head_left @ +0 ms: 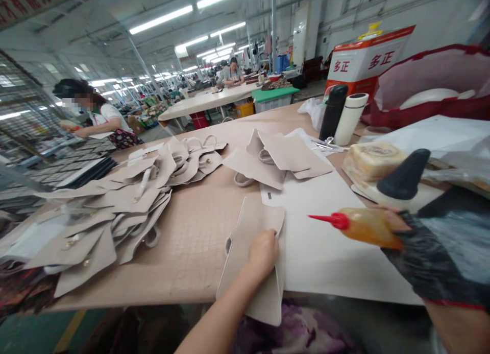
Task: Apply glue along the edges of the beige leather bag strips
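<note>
My left hand (263, 253) grips the right edge of a beige leather bag piece (250, 244) that lies at the near edge of the worktable (191, 241) and hangs partly over it. My right hand (406, 231), in a dark glove, holds an amber glue squeeze bottle (365, 226) with a red nozzle pointing left, above a large white sheet (325, 252). The nozzle tip is to the right of the bag piece and apart from it.
A heap of beige bag pieces (115, 206) covers the left of the table, and a smaller stack (279, 157) lies further back. A black flask (333, 111), a white flask (350, 118) and a black cone (403, 175) stand at right. People work at tables behind.
</note>
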`<state>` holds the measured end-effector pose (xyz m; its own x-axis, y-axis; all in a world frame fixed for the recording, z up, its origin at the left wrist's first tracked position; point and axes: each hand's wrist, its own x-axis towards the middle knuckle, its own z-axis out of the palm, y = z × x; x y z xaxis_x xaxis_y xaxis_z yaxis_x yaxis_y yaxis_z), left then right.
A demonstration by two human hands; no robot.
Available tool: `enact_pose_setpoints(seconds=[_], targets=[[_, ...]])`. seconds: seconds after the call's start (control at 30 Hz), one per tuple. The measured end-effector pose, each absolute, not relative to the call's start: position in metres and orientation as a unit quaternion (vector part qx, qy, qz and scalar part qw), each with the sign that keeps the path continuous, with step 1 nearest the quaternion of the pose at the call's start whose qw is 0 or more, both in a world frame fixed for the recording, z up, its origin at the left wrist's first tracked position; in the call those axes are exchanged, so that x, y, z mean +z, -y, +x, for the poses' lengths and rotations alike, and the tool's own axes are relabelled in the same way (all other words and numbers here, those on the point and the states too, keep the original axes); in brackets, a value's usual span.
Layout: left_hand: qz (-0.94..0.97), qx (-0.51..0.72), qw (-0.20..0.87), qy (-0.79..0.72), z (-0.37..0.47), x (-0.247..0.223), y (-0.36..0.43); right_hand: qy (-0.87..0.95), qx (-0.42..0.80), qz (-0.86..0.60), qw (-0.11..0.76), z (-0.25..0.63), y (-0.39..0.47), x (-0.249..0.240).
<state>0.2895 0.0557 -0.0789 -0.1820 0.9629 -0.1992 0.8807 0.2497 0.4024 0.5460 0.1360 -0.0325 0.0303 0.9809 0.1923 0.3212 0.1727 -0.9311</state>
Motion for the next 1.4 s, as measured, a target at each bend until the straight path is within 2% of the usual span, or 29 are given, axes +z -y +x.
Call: enact_pose_setpoints(seconds=[0.07,0.3,0.97,1.4], targets=[[0.587,0.122,0.206,-0.774,0.293,-0.080,-0.060,0.615,0.296,-0.567,0.461,0.535,-0.139,-0.040],[0.551,0.165,0.224,-0.787,0.292,-0.082,-0.065,0.651,0.273,-0.567,0.424,0.514,-0.149,-0.066],[0.540,0.208,0.253,-0.775,0.293,-0.082,-0.067,0.688,0.195,-0.511,0.478,0.495,-0.169,-0.073],[0.542,0.234,0.260,-0.765,0.293,-0.089,-0.069,0.700,0.196,-0.511,0.458,0.500,-0.181,-0.077]])
